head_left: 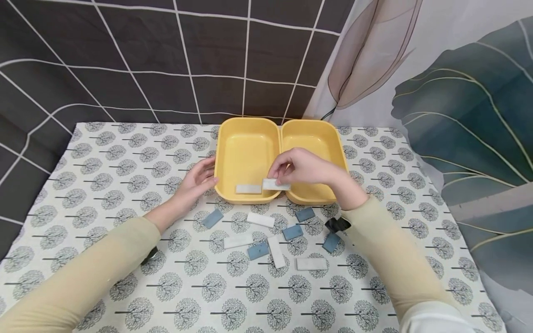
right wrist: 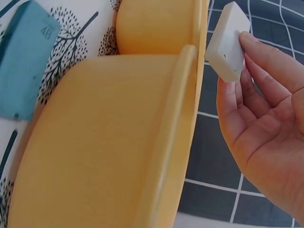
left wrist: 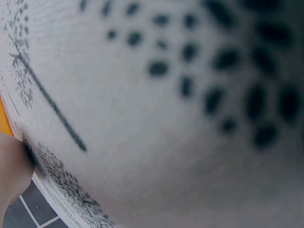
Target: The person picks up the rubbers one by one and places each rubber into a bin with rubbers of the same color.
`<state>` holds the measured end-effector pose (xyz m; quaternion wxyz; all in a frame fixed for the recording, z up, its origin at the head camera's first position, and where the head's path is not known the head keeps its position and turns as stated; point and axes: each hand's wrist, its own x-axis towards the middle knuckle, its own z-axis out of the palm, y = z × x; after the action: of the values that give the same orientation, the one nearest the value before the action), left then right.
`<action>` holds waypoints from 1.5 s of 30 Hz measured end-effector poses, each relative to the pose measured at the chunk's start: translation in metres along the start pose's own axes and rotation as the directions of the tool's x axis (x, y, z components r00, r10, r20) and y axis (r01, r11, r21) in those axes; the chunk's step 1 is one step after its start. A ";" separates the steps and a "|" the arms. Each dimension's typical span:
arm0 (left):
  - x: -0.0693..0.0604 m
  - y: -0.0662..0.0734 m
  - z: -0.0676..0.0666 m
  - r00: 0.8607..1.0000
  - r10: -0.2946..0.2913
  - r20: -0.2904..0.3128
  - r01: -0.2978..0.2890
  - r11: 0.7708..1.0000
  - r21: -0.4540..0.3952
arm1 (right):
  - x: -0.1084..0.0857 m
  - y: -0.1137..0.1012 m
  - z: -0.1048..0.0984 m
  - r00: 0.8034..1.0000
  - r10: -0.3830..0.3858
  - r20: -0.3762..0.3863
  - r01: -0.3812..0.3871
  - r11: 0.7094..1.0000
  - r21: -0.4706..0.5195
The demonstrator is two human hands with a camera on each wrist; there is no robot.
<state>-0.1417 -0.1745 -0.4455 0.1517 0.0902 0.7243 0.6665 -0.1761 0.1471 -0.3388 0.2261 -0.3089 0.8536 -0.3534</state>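
Here's the bench (head_left: 175,286), left yellow tray (head_left: 249,155) and right yellow tray (head_left: 316,141) side by side! Left hand (head_left: 195,182) rests, fingers relaxed, against the left yellow tray; right hand (head_left: 300,167), grip pinching a white block (head_left: 275,186) over the adjoining rims; blue blocks (head_left: 258,250) in front.

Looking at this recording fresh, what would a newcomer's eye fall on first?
Probably the left yellow container and right yellow container, side by side near the far edge of the tree-print cloth. Next, the right hand holding a white block over their adjoining rims, with the left hand at the left yellow container's outer side. Then the blue blocks and white blocks scattered nearer the person.
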 end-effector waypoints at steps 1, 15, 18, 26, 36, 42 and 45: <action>0.000 0.000 0.000 1.000 0.000 0.000 0.000 1.000 0.000 | 0.003 0.001 0.001 1.000 -0.002 0.000 0.002 1.000 -0.001; 0.000 0.001 0.000 1.000 0.003 0.005 -0.003 1.000 0.005 | 0.029 0.003 0.009 0.999 0.034 0.013 -0.034 0.999 0.039; 0.000 0.001 0.000 1.000 0.001 0.005 -0.001 1.000 0.005 | 0.034 0.005 0.011 0.999 0.040 0.011 -0.041 0.998 0.049; 0.000 0.002 0.000 1.000 0.004 0.010 -0.004 1.000 0.010 | 0.048 0.009 0.016 0.999 0.041 0.012 -0.041 0.998 0.047; -0.001 0.002 0.001 1.000 -0.003 0.001 0.003 1.000 0.001 | 0.061 0.010 0.019 0.999 0.037 0.039 -0.037 0.999 0.008; 0.000 0.001 0.000 1.000 -0.001 -0.004 0.001 1.000 0.004 | 0.068 0.010 0.022 0.998 0.033 0.058 -0.032 0.999 -0.013; 0.000 0.001 0.000 1.000 -0.001 -0.001 0.001 1.000 0.011 | 0.072 0.010 0.024 0.997 0.038 0.071 -0.036 0.999 -0.025</action>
<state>-0.1419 -0.1742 -0.4445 0.1508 0.0904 0.7283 0.6623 -0.2162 0.0918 -0.3739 0.2592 -0.3082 0.8547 -0.3276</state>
